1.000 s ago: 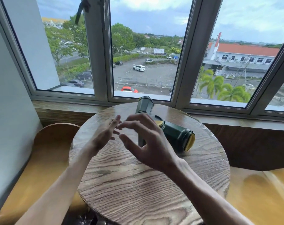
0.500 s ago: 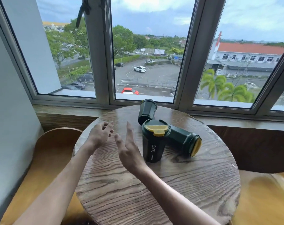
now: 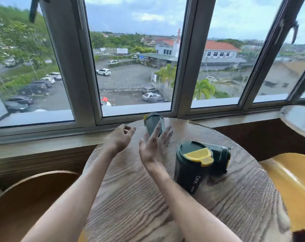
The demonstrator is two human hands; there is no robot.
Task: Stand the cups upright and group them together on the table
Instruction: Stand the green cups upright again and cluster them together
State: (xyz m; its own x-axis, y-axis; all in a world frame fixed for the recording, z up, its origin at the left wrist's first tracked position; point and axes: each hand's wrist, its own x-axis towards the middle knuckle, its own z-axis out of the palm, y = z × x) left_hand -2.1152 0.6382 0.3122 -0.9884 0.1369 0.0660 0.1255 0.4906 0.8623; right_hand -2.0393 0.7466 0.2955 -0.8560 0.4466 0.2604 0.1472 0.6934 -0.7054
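Three dark green cups with yellow lids are on the round wooden table [image 3: 235, 206]. One cup [image 3: 191, 168] stands upright at the middle right. A second cup [image 3: 221, 159] lies on its side right behind it, touching it. A third cup [image 3: 152, 123] lies on its side at the table's far edge by the window. My right hand [image 3: 154, 147] is open, palm facing left, just in front of the far cup and partly covering it. My left hand [image 3: 119, 138] hovers to its left with fingers loosely curled, holding nothing.
A window sill and wooden ledge [image 3: 43, 142] run behind the table. Curved wooden chairs stand at the left [image 3: 26, 198] and the right [image 3: 291, 186]. Another round table [image 3: 298, 119] shows at the far right edge.
The camera has swung right and closer. Both hands have moved away from the upright cup towards the far lying cup. The cups have not moved.
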